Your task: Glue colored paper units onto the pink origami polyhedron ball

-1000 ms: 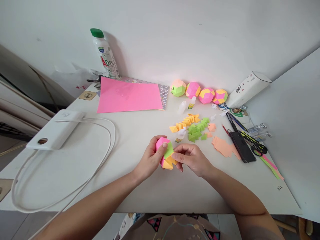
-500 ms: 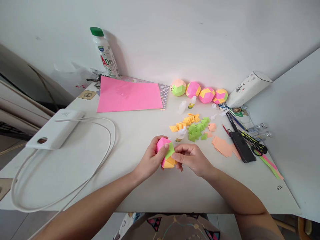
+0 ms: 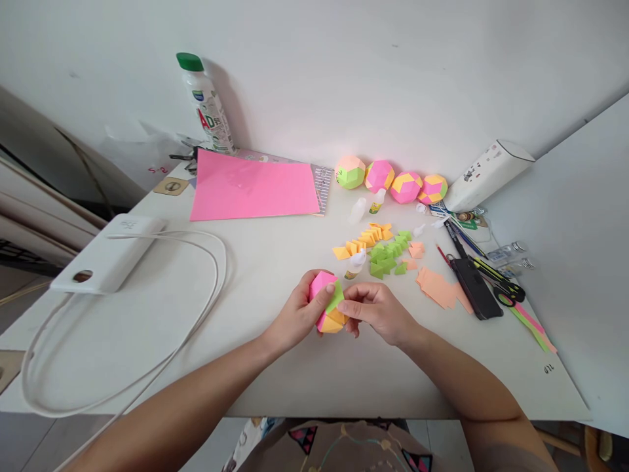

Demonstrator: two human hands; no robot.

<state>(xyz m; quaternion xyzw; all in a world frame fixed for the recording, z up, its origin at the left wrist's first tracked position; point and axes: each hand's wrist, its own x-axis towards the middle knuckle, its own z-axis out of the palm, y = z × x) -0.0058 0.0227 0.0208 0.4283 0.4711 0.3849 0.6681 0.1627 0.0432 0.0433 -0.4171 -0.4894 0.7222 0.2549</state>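
A partly built paper ball [image 3: 328, 303] of pink, green and yellow folded pieces sits between both hands, just above the white table [image 3: 275, 367]. My left hand [image 3: 295, 318] cups its left side, thumb on the green piece. My right hand [image 3: 376, 311] pinches the ball's right edge with closed fingers. Loose yellow folded pieces [image 3: 363, 239] and green folded pieces [image 3: 388, 255] lie right behind the hands, with a small glue bottle [image 3: 356, 263] among them.
Three or more finished paper balls [image 3: 390, 178] line the wall. A pink sheet [image 3: 253, 188] and a green-capped bottle [image 3: 204, 105] stand at the back left. A white box [image 3: 105, 252] with a cable is left. Peach paper [image 3: 437, 287], a black case [image 3: 474, 285] and scissors [image 3: 506, 288] lie right.
The paper ball has turned slightly in my hands and shifted a little right; the yellow part now sits lower. Both hands stay in place.
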